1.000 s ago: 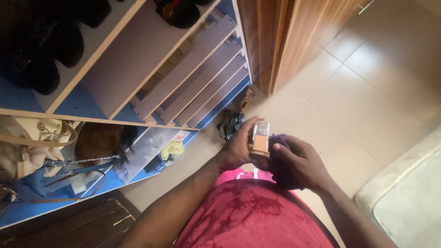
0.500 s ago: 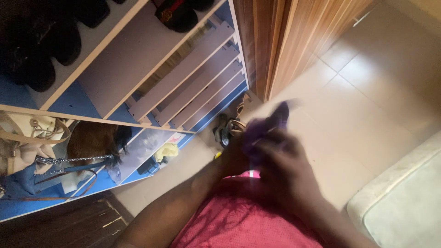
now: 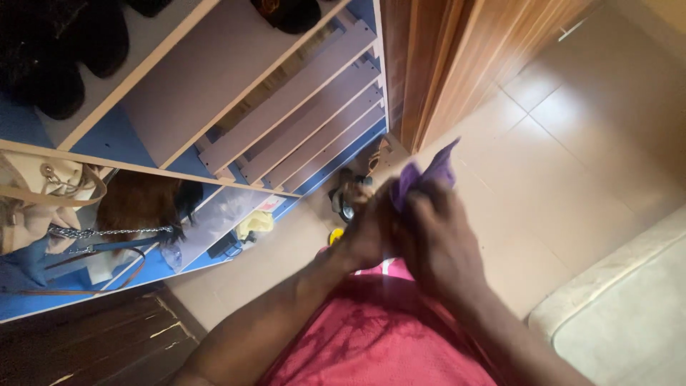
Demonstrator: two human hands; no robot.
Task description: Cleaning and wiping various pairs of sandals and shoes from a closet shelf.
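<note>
Beside a blue-and-white shoe shelf point(image 3: 214, 93), the right hand point(image 3: 436, 243) presses a crumpled purple cloth point(image 3: 425, 175) against something the closed left hand point(image 3: 368, 232) steadies, seemingly for wiping; the item is hidden.

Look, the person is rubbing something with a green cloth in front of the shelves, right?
Not quite: the cloth is purple, not green, as the head view shows. The right hand presses it against something held by the left hand, in front of the shelves.
</note>
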